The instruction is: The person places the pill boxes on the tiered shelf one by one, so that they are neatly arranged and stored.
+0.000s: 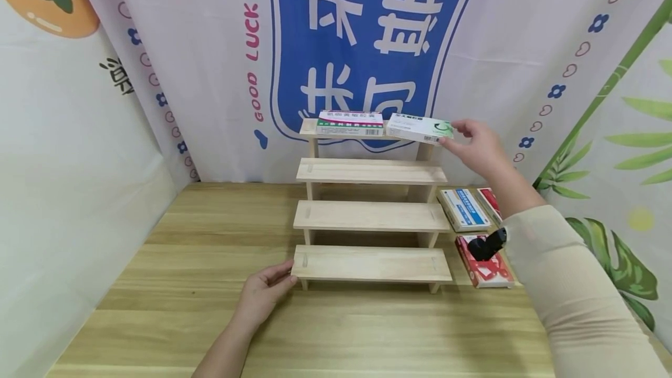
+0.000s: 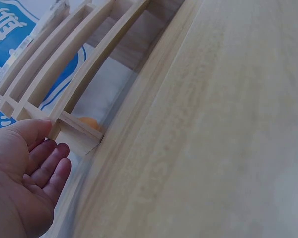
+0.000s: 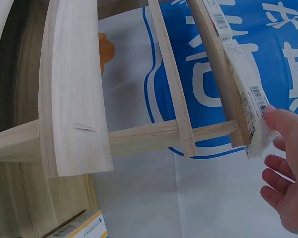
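A stepped wooden rack (image 1: 370, 216) with several shelves stands on the table. On its top shelf lie a green, white and pink box (image 1: 350, 123) and, right of it, a white and green box (image 1: 420, 128), slightly askew. My right hand (image 1: 480, 147) holds that box's right end; in the right wrist view the thumb of the hand (image 3: 290, 168) lies on the box (image 3: 251, 96). My left hand (image 1: 262, 296) grips the left end of the lowest shelf, and in the left wrist view the hand (image 2: 27, 173) has thumb and fingers at the shelf's end (image 2: 57, 111).
Right of the rack on the table (image 1: 199, 279) lie a blue and white box (image 1: 464, 210), a red box (image 1: 485, 270) and another red box (image 1: 490, 203), partly behind my right forearm. A printed curtain (image 1: 231, 74) hangs behind the rack.
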`<state>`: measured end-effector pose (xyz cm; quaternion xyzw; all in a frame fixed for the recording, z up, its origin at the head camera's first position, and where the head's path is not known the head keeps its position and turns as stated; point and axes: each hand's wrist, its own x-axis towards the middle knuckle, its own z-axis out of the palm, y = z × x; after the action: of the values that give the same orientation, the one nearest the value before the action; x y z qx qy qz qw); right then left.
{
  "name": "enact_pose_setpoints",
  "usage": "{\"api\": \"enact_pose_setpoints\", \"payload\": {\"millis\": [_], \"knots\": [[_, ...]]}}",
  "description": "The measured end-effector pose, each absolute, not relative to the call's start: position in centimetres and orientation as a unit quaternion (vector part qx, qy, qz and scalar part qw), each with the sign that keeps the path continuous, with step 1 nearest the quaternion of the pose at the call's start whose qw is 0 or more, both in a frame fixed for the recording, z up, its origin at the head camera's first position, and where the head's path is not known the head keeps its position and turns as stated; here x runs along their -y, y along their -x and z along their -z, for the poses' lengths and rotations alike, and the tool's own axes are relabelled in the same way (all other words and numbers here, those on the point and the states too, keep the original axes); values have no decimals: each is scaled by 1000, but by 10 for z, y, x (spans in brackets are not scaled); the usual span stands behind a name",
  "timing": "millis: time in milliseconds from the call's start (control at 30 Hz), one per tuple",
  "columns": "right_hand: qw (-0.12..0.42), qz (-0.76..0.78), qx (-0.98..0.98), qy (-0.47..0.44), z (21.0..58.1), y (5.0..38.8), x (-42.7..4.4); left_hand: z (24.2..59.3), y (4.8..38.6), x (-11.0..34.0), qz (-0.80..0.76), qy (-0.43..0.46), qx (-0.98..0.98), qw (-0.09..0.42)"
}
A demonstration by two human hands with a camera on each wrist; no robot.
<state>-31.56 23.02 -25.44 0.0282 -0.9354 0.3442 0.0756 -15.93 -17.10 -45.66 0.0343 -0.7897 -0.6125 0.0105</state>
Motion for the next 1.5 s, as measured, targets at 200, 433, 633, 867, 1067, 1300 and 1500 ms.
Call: {"api": "enact_pose_setpoints", "payload": {"millis": [200,433,633,867,1067,1300,1500], "knots": [[95,-394,914,-16,263,324,-228,457,159,173,612,-36,790,9],[93,-416,905,-3,264,330,-218,458,159,172,614,-34,788,9],[96,-418,903,1,265,332,-214,457,159,170,619,-29,785,13],[100,-436,894,3,267,328,-218,458,159,170,618,-28,786,10],[102,-433,895,-1,272,314,-233,457,160,172,614,-29,788,9],[95,-424,901,-8,289,292,-254,456,160,173,605,-34,795,7],[98,-408,908,-15,310,273,-272,455,160,172,606,-33,795,1]]}}
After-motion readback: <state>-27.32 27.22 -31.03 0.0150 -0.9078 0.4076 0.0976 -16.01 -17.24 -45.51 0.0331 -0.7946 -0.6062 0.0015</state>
